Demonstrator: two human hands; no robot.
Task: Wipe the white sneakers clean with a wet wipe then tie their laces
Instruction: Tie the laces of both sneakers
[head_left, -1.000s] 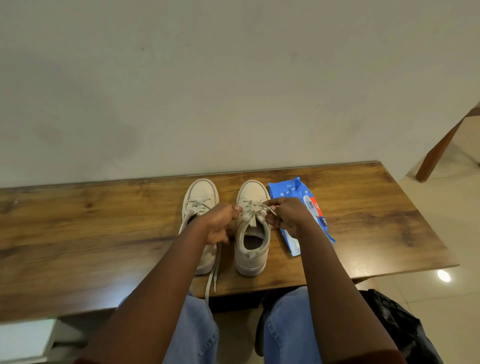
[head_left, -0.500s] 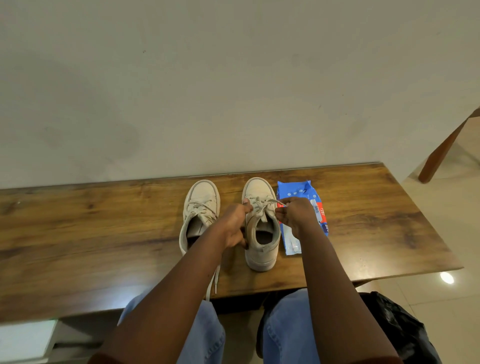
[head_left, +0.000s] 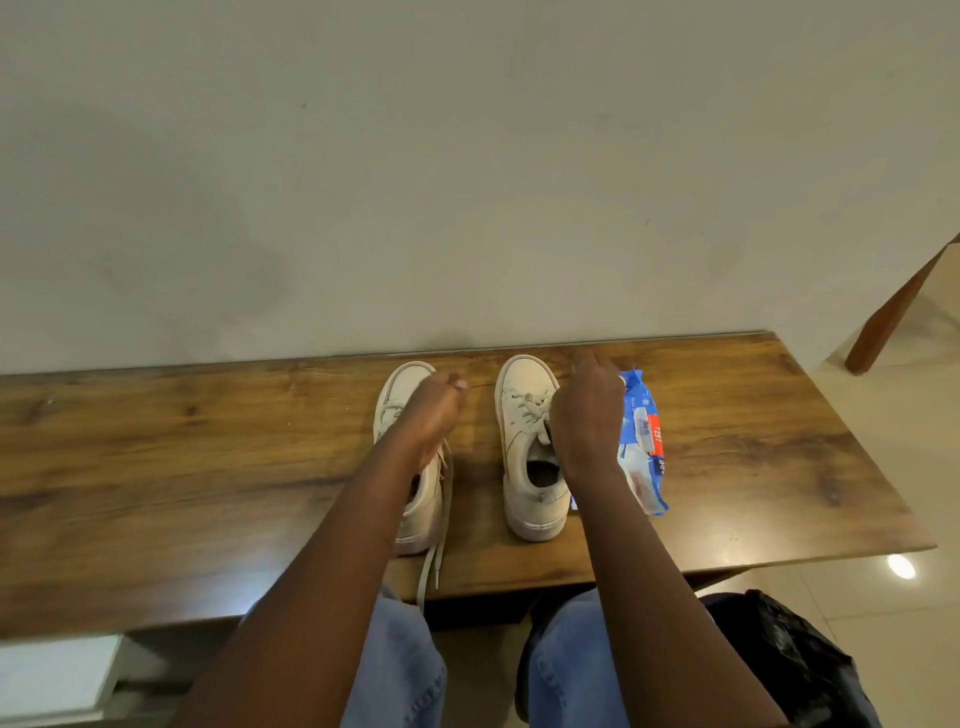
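The desk (head_left: 208, 467) in front of you is a long slab with a smooth, glossy wood-grain top, set against a plain wall. On it the two white sneakers stand side by side, toes to the wall. The left sneaker (head_left: 404, 384) lies partly under your left forearm, and the right sneaker (head_left: 517, 441) sits just beside the blue wet-wipe pack (head_left: 644, 447), a soft crinkly pouch. Both shoes look light, with stiff rubber soles and pliant uppers, so steady one by its heel or sidewall if it slides. Your left hand (head_left: 431, 415) hovers over the left sneaker, fingers loosely bent, gripping nothing I can see. Your right hand (head_left: 587, 410) reaches over the right sneaker's outer side, fingers stretched forward and apparently empty. The tied laces (head_left: 530, 405) on the right sneaker sit in a bow. The loose laces (head_left: 434, 566) of the left one trail over the desk edge, flat and floppy, so pinch them near the tips.
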